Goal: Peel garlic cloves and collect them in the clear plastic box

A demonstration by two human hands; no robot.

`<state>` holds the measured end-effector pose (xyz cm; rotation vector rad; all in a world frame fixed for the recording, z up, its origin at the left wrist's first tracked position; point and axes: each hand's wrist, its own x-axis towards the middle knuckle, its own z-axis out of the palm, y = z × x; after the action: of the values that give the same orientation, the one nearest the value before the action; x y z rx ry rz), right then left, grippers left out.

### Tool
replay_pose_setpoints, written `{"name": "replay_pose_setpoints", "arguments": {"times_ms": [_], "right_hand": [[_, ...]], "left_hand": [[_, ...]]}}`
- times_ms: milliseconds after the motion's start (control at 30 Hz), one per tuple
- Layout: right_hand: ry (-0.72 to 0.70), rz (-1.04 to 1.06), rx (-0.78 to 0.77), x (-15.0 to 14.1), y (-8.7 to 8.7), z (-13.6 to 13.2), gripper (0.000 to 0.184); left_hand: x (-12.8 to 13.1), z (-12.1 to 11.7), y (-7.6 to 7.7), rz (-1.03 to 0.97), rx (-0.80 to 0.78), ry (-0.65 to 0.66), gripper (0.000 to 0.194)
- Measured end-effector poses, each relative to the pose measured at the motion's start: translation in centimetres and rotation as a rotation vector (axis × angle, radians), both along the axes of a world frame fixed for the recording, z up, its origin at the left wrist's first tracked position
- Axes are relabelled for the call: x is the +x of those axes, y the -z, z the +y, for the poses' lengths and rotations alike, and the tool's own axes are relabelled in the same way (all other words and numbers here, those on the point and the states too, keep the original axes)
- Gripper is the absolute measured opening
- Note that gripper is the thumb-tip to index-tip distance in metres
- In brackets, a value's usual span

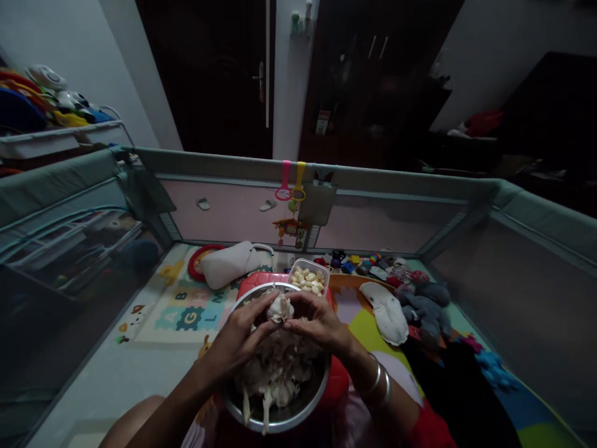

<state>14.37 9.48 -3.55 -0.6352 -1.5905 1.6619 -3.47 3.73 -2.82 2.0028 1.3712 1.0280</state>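
Both my hands meet over a round metal bowl (237, 407) heaped with pale garlic skins and pieces. My left hand (240, 336) and my right hand (314, 320) are closed together on a garlic bulb (281, 308), fingertips pinching it from each side. Two silver bangles sit on my right wrist. Just beyond the bowl stands a small clear plastic tub (308, 280) holding several peeled garlic cloves. The bowl rests on a red surface (252, 280) in front of my lap.
I sit inside a grey-walled playpen (373, 180) on an alphabet play mat (186, 311). A white pillow (228, 264) lies to the left, plush toys (426, 308) and small toys to the right. Pink and yellow rings hang on the far wall.
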Motion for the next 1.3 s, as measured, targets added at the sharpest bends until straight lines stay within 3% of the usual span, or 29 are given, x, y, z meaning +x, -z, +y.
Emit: {"name": "replay_pose_setpoints", "arguments": {"times_ms": [100,267,400,600,833,1067,1300], "right_hand": [[-0.005,-0.151,0.127,0.5,-0.4,-0.2,0.03],[-0.031,-0.226,0.202,0.9,-0.5,-0.4,0.028],[0.021,-0.326,0.361,1.0,-0.4,-0.8,0.028],[0.021,-0.415,0.585,0.7,-0.3,-1.1,0.03],[0.018,-0.375,0.642,0.3,-0.4,-1.5,0.038],[0.19,-0.423,0.754,-0.3,0.2,-1.9,0.037],[0.263,-0.616,1.012,-1.2,0.9,-2.4,0.034]], "left_hand": [[-0.3,-0.1,-0.1,0.0,-0.052,0.037,0.043],[-0.5,-0.1,-0.2,0.006,-0.105,0.084,0.047],[-0.1,0.0,0.1,0.033,-0.097,0.08,0.058],[0.3,0.1,0.8,0.118,-0.065,0.078,0.058],[0.0,0.1,1.1,0.11,-0.003,0.039,0.058],[-0.1,0.0,0.9,0.141,0.059,-0.017,0.033],[-0.1,0.0,1.1,0.162,0.083,-0.049,0.028]]}}
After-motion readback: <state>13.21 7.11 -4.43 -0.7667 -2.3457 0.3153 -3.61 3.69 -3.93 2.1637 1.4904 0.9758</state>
